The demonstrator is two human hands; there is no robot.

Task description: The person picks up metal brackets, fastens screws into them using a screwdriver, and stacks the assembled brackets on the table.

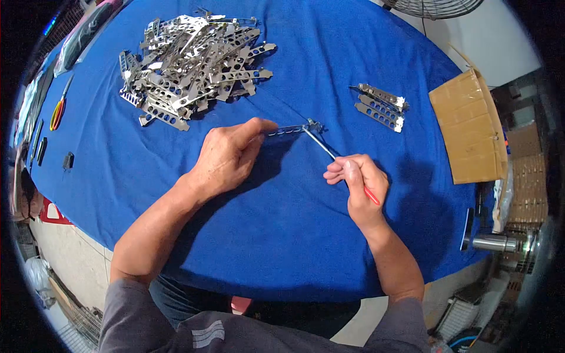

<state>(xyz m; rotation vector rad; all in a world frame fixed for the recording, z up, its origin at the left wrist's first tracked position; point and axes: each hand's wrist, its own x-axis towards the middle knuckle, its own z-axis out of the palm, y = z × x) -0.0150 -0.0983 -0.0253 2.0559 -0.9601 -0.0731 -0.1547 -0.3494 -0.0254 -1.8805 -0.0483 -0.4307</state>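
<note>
Between the fingers of my left hand (231, 154) is a perforated metal slot bracket (288, 130), held by one end and pointing right. My right hand (364, 187) is closed around a slim metal tool with a red handle (321, 142). The tool's tip meets the bracket near its bent far end; whether it is a file or a screwdriver I cannot tell. A large heap of similar brackets (197, 65) lies beyond my left hand. Several more brackets (381, 109) lie side by side past my right hand.
A blue cloth (282, 235) covers the table. On the left are scissors with yellow and red handles (59, 112) and a small black block (69, 160). A cardboard box (468, 126) stands at the right edge, with a metal cylinder (497, 243) below it. A fan (438, 7) is at the top.
</note>
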